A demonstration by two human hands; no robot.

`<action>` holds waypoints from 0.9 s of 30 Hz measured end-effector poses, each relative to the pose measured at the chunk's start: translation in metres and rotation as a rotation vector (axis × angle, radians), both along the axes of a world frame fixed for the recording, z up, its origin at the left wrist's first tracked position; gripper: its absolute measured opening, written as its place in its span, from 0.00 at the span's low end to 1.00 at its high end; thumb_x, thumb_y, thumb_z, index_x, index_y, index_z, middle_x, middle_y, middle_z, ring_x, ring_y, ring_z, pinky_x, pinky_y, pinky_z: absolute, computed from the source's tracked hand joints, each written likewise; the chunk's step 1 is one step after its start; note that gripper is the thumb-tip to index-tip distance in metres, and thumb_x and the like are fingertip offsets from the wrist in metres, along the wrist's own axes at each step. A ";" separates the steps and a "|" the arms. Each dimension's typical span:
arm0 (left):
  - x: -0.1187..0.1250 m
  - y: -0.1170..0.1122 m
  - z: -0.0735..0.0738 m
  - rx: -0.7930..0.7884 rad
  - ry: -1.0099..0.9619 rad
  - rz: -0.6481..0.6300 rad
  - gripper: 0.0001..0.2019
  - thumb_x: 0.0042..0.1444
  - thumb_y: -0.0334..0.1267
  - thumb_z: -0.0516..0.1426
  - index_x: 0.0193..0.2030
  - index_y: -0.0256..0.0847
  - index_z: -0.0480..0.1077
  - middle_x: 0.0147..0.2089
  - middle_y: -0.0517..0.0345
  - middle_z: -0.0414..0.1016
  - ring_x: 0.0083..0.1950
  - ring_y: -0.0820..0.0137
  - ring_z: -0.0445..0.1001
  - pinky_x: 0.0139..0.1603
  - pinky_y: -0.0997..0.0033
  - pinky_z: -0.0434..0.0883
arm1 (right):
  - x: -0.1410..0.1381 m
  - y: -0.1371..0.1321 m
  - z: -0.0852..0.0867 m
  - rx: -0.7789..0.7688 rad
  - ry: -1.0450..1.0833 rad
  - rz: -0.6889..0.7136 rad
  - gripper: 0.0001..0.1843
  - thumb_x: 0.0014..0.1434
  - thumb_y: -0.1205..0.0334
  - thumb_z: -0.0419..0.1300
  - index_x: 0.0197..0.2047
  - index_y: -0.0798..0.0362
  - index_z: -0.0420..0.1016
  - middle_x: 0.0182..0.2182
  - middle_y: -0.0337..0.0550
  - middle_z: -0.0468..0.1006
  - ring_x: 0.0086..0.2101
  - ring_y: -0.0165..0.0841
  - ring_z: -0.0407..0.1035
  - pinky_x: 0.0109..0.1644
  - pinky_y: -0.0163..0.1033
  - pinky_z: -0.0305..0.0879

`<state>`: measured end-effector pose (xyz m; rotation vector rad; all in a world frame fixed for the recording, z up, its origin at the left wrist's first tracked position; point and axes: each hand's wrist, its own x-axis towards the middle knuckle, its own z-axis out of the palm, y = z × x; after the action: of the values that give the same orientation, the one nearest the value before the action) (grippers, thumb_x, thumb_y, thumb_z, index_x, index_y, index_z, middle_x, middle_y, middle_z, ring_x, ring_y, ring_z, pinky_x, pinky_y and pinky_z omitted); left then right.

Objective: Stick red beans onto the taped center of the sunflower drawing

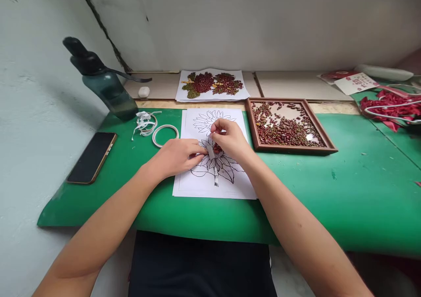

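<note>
A sheet of paper (187, 187) printed with black line-drawn flowers lies in front of me. Reddish-brown beads (217, 148) fill part of the lower flower's centre, beside a short whitish strip of tape (211, 151). My right hand (230, 140) hovers over the drawing, thumb and forefinger pinched at the strip's upper end. From the left, my left hand (179, 156) rests on the paper, fingers stretched out with their tips at the strip's left edge. Another strip with dark marks (216, 177) runs along the flower's stem.
Right of the paper, a brown-framed tray (296, 149) holds many red and green beads. Behind lies a bead-covered picture (210, 84). Leftward are a tape roll (165, 126), crumpled white strips (144, 122), a phone (92, 158) and a bottle (110, 93). Red material (390, 108) lies far right.
</note>
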<state>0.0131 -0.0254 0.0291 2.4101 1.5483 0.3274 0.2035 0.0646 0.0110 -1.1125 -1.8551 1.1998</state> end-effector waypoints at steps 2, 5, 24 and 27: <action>-0.002 0.001 -0.002 0.036 -0.005 -0.001 0.11 0.69 0.40 0.56 0.50 0.51 0.80 0.43 0.63 0.79 0.40 0.71 0.76 0.34 0.67 0.62 | -0.001 0.000 -0.003 -0.027 0.014 0.018 0.05 0.50 0.70 0.58 0.30 0.51 0.70 0.28 0.38 0.69 0.29 0.31 0.62 0.33 0.39 0.59; -0.002 0.001 -0.004 0.080 -0.015 -0.048 0.11 0.69 0.41 0.57 0.52 0.50 0.80 0.47 0.60 0.77 0.46 0.68 0.75 0.40 0.66 0.66 | -0.002 0.000 -0.004 -0.067 0.037 0.038 0.05 0.50 0.69 0.59 0.32 0.50 0.70 0.29 0.37 0.69 0.28 0.30 0.63 0.30 0.39 0.59; -0.002 0.004 -0.008 0.096 -0.038 -0.149 0.13 0.69 0.35 0.56 0.54 0.47 0.80 0.61 0.62 0.80 0.57 0.60 0.73 0.58 0.53 0.72 | 0.014 0.009 0.015 -0.574 0.532 -0.097 0.12 0.48 0.66 0.71 0.36 0.51 0.74 0.33 0.39 0.75 0.30 0.28 0.70 0.29 0.33 0.68; -0.002 0.005 -0.008 0.091 -0.041 -0.149 0.13 0.68 0.34 0.56 0.53 0.47 0.80 0.61 0.62 0.80 0.57 0.60 0.73 0.60 0.52 0.72 | 0.016 0.012 0.015 -0.613 0.593 -0.104 0.12 0.50 0.68 0.70 0.37 0.52 0.74 0.35 0.40 0.77 0.32 0.28 0.73 0.30 0.32 0.70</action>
<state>0.0109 -0.0206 0.0210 2.5529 1.3548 0.4229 0.2199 0.0761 0.0259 -0.9810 -0.9930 1.8554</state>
